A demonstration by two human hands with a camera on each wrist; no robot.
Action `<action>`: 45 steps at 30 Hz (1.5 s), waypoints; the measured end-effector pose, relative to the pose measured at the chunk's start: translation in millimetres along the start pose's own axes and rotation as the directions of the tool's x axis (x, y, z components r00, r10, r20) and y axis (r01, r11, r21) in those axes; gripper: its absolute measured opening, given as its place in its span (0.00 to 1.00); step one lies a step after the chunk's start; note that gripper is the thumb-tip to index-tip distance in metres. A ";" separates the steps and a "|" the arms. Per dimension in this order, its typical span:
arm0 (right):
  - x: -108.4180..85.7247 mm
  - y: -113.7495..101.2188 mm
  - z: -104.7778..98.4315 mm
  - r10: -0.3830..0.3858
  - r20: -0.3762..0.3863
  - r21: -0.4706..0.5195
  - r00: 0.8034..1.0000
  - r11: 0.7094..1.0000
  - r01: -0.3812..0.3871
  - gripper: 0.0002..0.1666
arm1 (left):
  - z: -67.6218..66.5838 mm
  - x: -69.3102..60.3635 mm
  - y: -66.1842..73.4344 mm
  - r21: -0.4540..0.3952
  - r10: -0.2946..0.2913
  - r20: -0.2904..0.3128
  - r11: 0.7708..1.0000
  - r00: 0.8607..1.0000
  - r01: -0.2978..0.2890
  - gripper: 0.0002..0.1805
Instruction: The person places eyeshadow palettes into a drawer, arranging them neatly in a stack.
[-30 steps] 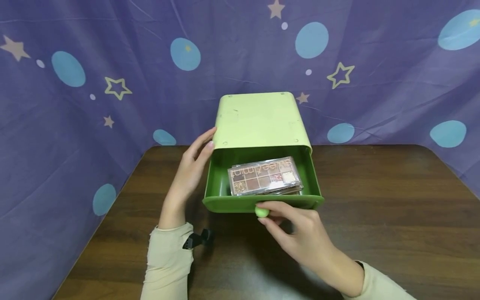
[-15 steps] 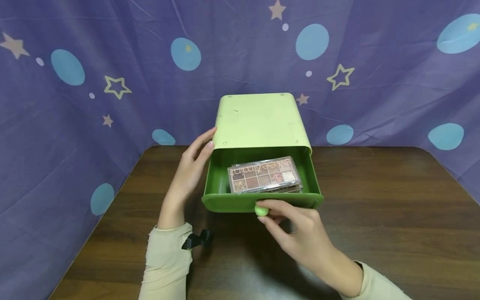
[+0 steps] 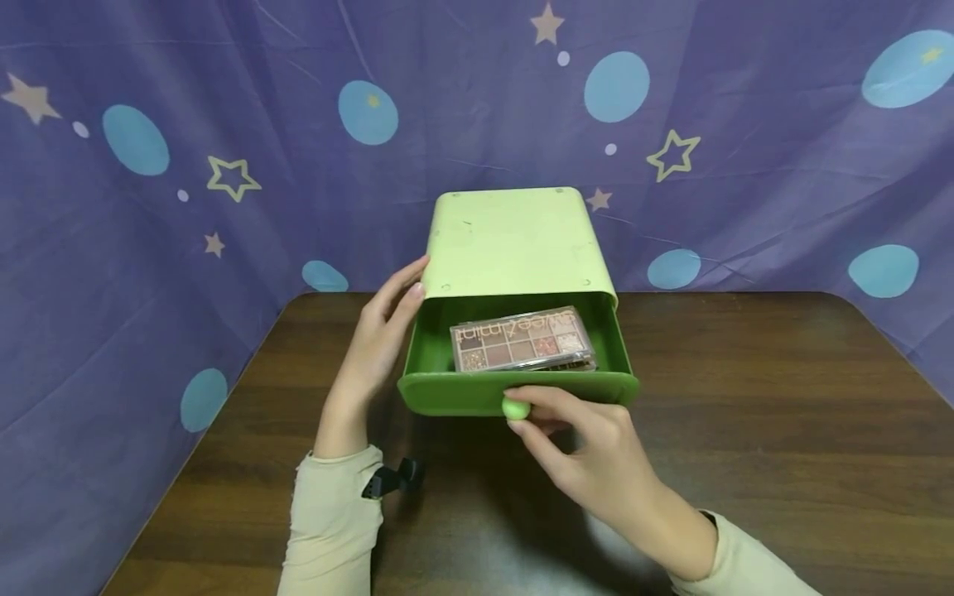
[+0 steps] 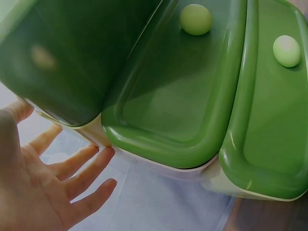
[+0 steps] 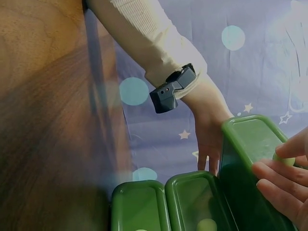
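Note:
A small light-green drawer unit (image 3: 514,240) stands on the table with its green top drawer (image 3: 447,396) pulled out. Inside the drawer lie clear-lidded eyeshadow palettes (image 3: 522,341), one on another. My right hand (image 3: 596,447) pinches the drawer's round light-green knob (image 3: 516,409) between thumb and index finger. Against the unit's left side rests my left hand (image 3: 376,343), fingers extended. In the left wrist view, that hand's fingertips (image 4: 107,153) touch the unit's side edge.
Two lower drawers, a middle drawer (image 4: 173,110) and a bottom drawer (image 4: 274,125), are pushed in, each with a round knob. A brown wooden table (image 3: 775,430) lies under the unit. A purple curtain (image 3: 477,108) with stars and blue ovals hangs behind.
The top drawer has slid slightly inward, with my right hand on its knob. Its front panel now hides more of the palettes. My left hand stays at the unit's side.

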State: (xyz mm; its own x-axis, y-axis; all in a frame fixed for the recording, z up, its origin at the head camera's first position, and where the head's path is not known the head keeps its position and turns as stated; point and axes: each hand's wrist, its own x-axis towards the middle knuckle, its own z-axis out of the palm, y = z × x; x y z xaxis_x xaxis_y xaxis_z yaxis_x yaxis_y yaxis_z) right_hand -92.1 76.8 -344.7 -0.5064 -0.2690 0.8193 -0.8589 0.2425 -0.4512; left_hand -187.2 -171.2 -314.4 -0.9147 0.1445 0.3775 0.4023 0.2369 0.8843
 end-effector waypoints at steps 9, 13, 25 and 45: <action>7.2 10.8 1.1 0.039 -0.003 -0.028 0.999 0.999 -0.039 0.19 | -1.2 -0.2 -0.1 -0.007 0.015 0.008 1.000 1.000 -0.015 0.25; 11.3 15.3 1.8 0.051 -0.004 -0.036 0.999 0.998 -0.051 0.19 | -1.3 -0.7 -0.5 -0.009 0.013 0.011 1.000 1.000 -0.013 0.26; 16.4 24.2 1.3 0.077 -0.006 -0.073 0.997 0.994 -0.078 0.19 | 0.2 -1.0 -0.2 0.020 0.005 0.018 1.000 1.000 -0.005 0.26; 28.1 41.6 5.4 0.105 -0.026 -0.107 0.994 0.989 -0.107 0.18 | 0.5 0.3 -0.3 0.057 0.001 -0.002 0.998 1.000 -0.001 0.25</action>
State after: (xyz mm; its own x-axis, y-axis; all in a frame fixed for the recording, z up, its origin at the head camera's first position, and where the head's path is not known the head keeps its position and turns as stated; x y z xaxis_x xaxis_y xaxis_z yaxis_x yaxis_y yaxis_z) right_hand -142.6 74.3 -342.4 -0.5914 -0.2176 0.7764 -0.7866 0.3678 -0.4960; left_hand -187.5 -170.7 -314.6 -0.9143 0.1432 0.3788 0.4047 0.2909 0.8669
